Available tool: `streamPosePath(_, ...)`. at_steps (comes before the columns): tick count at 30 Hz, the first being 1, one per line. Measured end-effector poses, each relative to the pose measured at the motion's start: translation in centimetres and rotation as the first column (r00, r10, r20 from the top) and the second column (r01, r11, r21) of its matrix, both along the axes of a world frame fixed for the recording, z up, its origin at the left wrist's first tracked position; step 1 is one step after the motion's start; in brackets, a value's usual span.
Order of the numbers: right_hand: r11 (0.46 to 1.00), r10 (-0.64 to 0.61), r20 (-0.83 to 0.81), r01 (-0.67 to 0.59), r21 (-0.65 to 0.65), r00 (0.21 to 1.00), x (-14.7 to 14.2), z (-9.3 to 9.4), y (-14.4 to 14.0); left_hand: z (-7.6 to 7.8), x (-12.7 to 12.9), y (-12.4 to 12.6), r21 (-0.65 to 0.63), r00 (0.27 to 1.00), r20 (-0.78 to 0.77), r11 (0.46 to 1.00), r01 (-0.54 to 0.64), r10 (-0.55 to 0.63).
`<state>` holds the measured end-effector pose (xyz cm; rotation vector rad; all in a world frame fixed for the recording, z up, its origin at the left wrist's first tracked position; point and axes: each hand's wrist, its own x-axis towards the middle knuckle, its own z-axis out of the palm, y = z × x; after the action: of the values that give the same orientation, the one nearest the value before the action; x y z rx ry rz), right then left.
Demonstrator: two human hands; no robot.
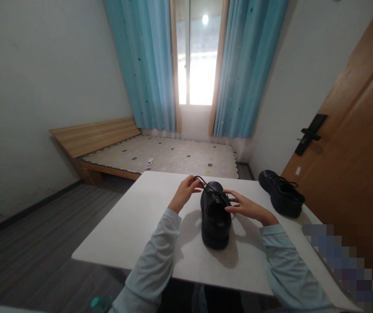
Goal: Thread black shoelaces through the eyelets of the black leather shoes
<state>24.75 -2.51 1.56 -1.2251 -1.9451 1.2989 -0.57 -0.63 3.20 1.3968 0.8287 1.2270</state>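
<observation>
A black lace-up shoe (216, 232) stands on the white table in front of me, its toe pointing away and its heel toward me. At its left, my left hand (186, 191) pinches a black shoelace (202, 179), which arches from the fingers to the front of the shoe. My right hand (243, 205) is at the shoe's right side with fingers apart, the fingertips at the edge of the opening and near the laces. Whether the right fingers hold a lace I cannot make out for certain; they look spread.
A second black shoe (284, 195) sits at the right edge of the white table (124, 230). Beyond the table is a bed (186, 158) with a small white remote (150, 161) on it. A wooden door (345, 143) with a black handle stands at the right.
</observation>
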Motion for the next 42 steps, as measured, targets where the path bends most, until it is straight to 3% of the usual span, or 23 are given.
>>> streamPosePath(18, 1.000, 0.006, -0.028, -0.006, 0.000, 1.000, -0.2, 0.1, -0.1, -0.3, 0.2, 0.0, -0.032, 0.998, 0.050, 0.999, -0.022, 0.023)
streamPosePath(27, 1.000, -0.001, -0.003, 0.001, 0.000, 1.000, 0.0, 0.1, -0.2, 0.0, -0.4, 0.4, 0.019, 0.972, 0.068, 0.973, -0.228, 0.227)
streamPosePath(35, 0.997, 0.019, -0.008, -0.018, 0.078, 1.000, -0.2, 0.5, -0.2, 0.5, -0.5, -0.8, 0.143, 0.996, 0.057, 0.988, 0.058, -0.067)
streamPosePath(42, 0.979, -0.020, 0.023, 0.015, 0.203, 1.000, 0.0, 0.2, 0.0, 0.5, -0.4, -1.0, 0.175, 0.961, -0.223, 0.964, 0.203, -0.162)
